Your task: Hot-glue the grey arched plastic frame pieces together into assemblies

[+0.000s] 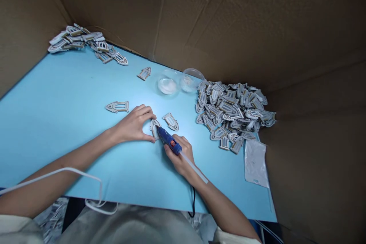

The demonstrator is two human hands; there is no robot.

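Note:
In my right hand (181, 156) is a blue glue gun (169, 140) with a long clear glue stick (194, 167) poking out of its back. Its nozzle points at a small arched window-shaped piece (154, 125) on the table; whether it touches cannot be made out. My left hand (137, 124) steadies that piece, thumb and fingers at its left edge. Just right of it lies a second arched piece (170, 121). Another piece (117, 106) rests to the left of my left hand, and one more (144, 73) lies farther back.
A big heap of arched pieces (228, 108) covers the table's right side, and a smaller heap (81, 40) sits at the back left. Two clear round dishes (167, 85) stand near the cardboard wall (183, 19). A plastic bag (256, 162) lies at right; a white cable (65, 169) crosses my left forearm.

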